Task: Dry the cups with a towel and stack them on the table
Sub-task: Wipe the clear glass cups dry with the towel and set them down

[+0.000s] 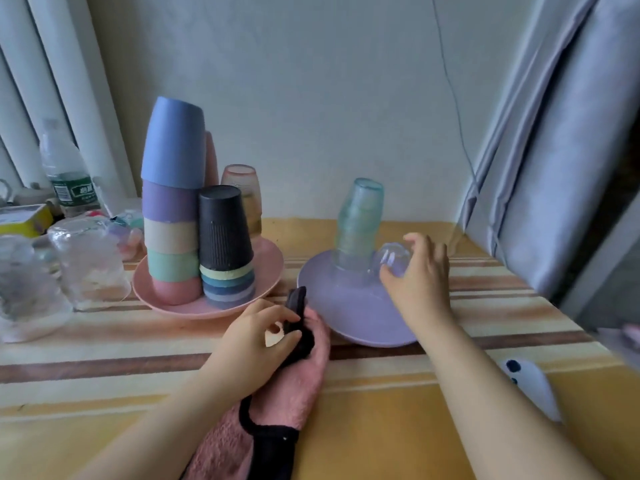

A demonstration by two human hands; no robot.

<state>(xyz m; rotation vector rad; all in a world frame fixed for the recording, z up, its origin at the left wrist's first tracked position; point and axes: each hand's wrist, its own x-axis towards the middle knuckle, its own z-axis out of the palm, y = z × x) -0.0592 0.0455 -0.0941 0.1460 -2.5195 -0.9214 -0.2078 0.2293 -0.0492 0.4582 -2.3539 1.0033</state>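
Gripping a fuzzy pink towel (294, 393), left hand (256, 344); right hand (419, 275) curled round a small clear glass cup (391, 259).

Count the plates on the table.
2. A pink plate at left carries the stacked coloured cups; a purple plate at centre carries the teal glasses. Others may be hidden behind the clutter at far left.

on the bench (381, 410) two plates sit side by side: the left plate (266, 271) bears tall stacks of upturned cups (171, 202), the right plate (346, 313) a shorter stack (358, 223). before them lies the towel (291, 386); glass jars (86, 261) stand far left.
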